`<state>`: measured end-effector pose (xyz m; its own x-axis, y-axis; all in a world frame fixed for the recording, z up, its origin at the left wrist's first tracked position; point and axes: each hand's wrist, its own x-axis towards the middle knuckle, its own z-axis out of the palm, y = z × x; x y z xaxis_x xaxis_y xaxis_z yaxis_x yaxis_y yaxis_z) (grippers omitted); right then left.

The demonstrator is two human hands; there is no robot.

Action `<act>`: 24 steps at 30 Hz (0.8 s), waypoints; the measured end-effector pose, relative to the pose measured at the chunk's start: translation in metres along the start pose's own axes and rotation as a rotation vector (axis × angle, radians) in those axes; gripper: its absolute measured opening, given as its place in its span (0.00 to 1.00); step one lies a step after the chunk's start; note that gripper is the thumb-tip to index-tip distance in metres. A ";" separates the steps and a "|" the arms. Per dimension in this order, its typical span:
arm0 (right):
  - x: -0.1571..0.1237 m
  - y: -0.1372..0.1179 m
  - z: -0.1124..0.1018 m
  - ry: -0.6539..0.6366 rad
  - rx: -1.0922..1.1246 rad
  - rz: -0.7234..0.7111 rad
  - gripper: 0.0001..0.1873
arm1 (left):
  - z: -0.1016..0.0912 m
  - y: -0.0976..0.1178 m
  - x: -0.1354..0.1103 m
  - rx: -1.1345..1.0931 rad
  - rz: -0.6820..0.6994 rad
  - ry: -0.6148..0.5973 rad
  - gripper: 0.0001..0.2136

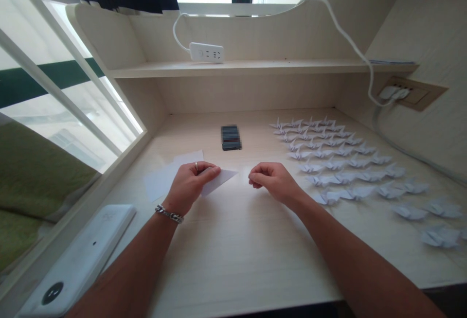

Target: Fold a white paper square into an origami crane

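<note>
Between the thumb and fingers of my left hand [191, 182] is a folded white sheet of paper [221, 180], its pointed end aimed right. A ring and a chain bracelet are on that hand and wrist. My right hand [268, 177] hovers just right of the paper's tip, apart from it, with thumb and fingers pressed together; whether anything small is pinched there is hidden. Behind my left hand lie flat white paper sheets [157, 182]. Rows of folded white paper cranes [330, 150] stand on the desk to the right of my right hand.
A small dark blurred-out object [231, 138] lies at mid-desk. Along the left edge sits a long white device [78, 259]. A power strip [206, 53] rests on the shelf [255, 68]. At right, a white cable [350, 41] runs down to a wall socket [416, 93].
</note>
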<state>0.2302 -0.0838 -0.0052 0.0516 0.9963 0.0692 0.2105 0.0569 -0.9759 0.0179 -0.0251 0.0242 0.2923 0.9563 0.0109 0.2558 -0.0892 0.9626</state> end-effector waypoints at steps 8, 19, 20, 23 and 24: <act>-0.002 0.001 0.015 -0.020 0.048 -0.052 0.11 | 0.016 -0.004 -0.003 0.065 0.027 -0.110 0.15; -0.004 0.002 0.017 -0.055 -0.142 -0.053 0.08 | 0.026 -0.008 -0.006 0.268 0.130 -0.334 0.11; -0.003 0.002 0.016 -0.062 -0.133 -0.050 0.08 | 0.026 -0.007 -0.006 0.268 0.136 -0.339 0.10; 0.000 0.002 0.010 -0.043 -0.032 -0.020 0.08 | 0.023 -0.004 -0.005 0.249 0.141 -0.334 0.10; 0.001 0.002 0.007 -0.028 0.016 -0.006 0.09 | 0.020 -0.004 -0.004 0.245 0.137 -0.334 0.09</act>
<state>0.2233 -0.0824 -0.0086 0.0235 0.9973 0.0694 0.1951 0.0635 -0.9787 0.0345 -0.0345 0.0152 0.6103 0.7921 0.0073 0.3935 -0.3111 0.8651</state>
